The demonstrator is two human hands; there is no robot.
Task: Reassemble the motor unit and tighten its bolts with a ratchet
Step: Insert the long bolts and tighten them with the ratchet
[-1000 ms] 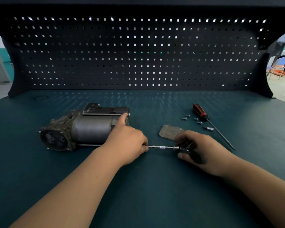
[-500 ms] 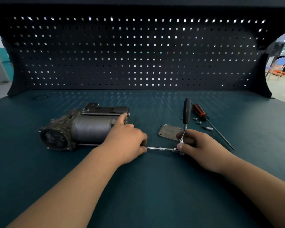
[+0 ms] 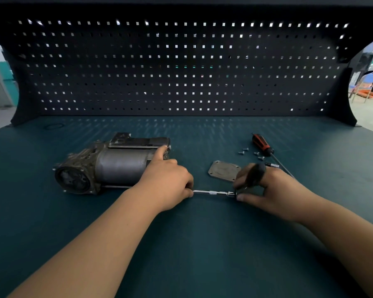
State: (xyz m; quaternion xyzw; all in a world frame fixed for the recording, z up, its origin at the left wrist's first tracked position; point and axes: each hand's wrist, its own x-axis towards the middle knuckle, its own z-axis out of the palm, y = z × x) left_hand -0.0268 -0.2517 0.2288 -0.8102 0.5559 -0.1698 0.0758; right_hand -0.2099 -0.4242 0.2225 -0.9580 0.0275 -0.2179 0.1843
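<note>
at mid-frame the right hand (image 3: 274, 190), gripping the ratchet (image 3: 213, 192), has swung it off upright, likely tightening the motor (image 3: 116, 166); the left hand (image 3: 168, 179) clasps its shaft.

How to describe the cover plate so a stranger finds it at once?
Start at the motor unit on the green bench. Move right, just beyond the right hand. The cover plate lies there: the only flat grey sheet, holes at its corners.

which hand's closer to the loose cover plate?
Right. The right hand grips the ratchet right beside the cover plate; the left hand is further off, against the motor unit.
</note>
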